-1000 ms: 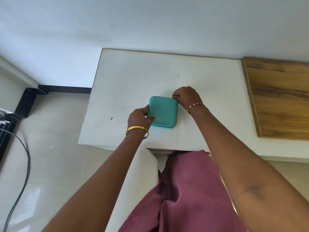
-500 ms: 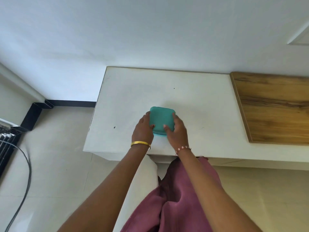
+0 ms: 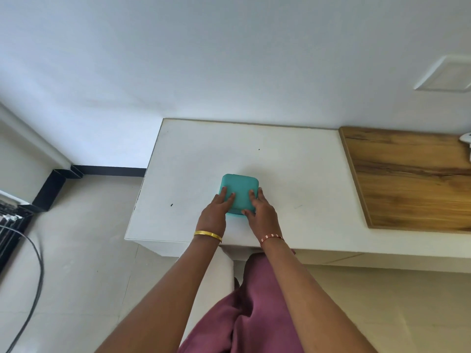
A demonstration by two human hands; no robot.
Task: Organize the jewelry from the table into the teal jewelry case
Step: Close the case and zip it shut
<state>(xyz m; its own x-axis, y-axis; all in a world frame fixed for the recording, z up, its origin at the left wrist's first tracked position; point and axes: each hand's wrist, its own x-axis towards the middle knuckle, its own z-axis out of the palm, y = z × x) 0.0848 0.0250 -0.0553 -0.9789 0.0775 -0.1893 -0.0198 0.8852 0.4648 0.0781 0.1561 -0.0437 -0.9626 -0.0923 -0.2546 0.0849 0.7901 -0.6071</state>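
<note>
The teal jewelry case [image 3: 239, 188] lies shut and flat on the white table [image 3: 293, 174], near the table's front edge. My left hand [image 3: 215, 212] rests on the case's near left part with straight fingers laid on the lid. My right hand [image 3: 262, 212] lies on the near right part, fingers straight on the lid and thumb at the case's front edge. A gold bangle sits on my left wrist and a red-and-white bracelet on my right. No loose jewelry shows on the table.
A wooden top [image 3: 413, 179] adjoins the table on the right, with a white object [image 3: 467, 138] at its far edge. The wall stands behind the table. A black cable [image 3: 33, 276] and dark equipment [image 3: 10, 220] lie on the floor at the left.
My right hand came from the case's far right corner to its near right side. My left hand shifted from the left edge onto the lid. The camera tilted upward.
</note>
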